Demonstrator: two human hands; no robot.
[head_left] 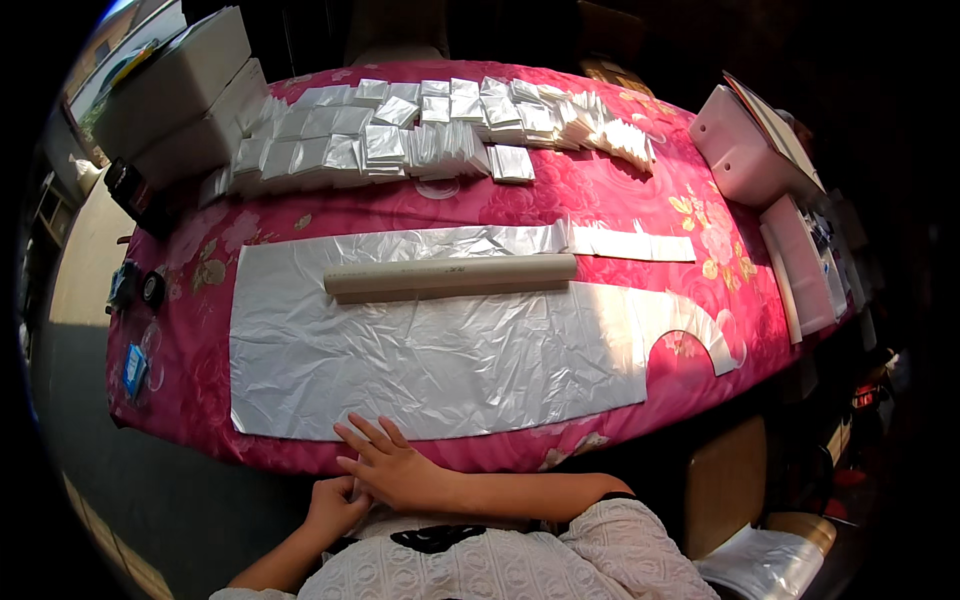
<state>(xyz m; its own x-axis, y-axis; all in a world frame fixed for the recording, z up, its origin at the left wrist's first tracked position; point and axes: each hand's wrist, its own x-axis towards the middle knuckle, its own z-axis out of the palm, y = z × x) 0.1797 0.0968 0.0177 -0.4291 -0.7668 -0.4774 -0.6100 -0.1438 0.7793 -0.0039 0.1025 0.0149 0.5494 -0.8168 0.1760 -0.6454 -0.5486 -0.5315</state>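
Resting on crinkly plastic sheet (pixel 430 360): rt hand (pixel 395 465)

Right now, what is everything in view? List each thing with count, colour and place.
Table cover: one, pink floral, over the table.
Plastic sheet: one, silvery white, spread flat at the near edge.
Tube: one, beige, lying across the sheet's far side.
Folded bags: many, silvery white, stacked in rows at the far edge.
Boxes: two, white, far left.
Pink box: one, far right.
Left hand: near edge, beside the right hand.
Right hand: open, fingertips on the sheet's near edge.
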